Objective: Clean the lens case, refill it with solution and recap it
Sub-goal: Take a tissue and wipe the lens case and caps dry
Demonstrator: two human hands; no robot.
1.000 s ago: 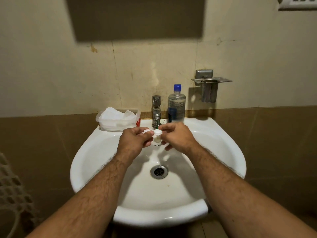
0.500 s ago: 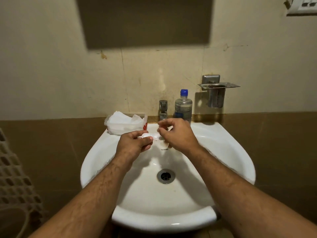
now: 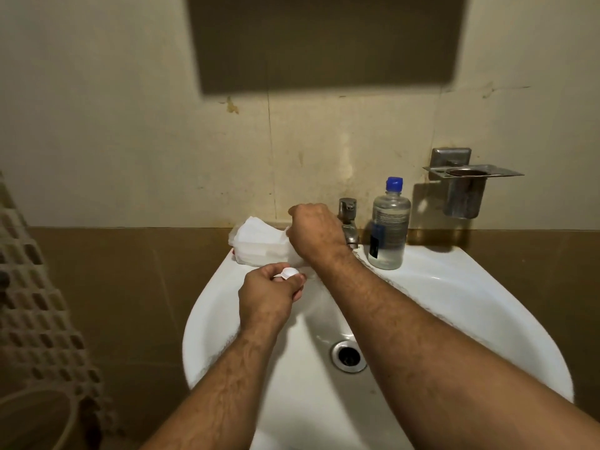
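My left hand [image 3: 266,295] holds the small white lens case [image 3: 288,273] between thumb and fingers over the left side of the white sink [image 3: 487,306]. My right hand [image 3: 313,230] has reached across to the pack of white tissues [image 3: 256,241] on the sink's back left corner, its fingers closed on a tissue that hangs down below the hand. Right of the tap stands the clear solution bottle [image 3: 388,227], upright with its blue cap on. Whether the case's caps are on I cannot tell.
A metal tap [image 3: 349,222] rises at the back middle of the sink, and the drain [image 3: 348,356] is in the bowl. A steel holder [image 3: 466,186] is fixed to the wall at the right. A lattice plastic object [image 3: 35,303] stands at the left.
My right hand left the lens case and crossed left to the tissue pack. My left hand kept the case and drifted left. The camera view shifted left and down.
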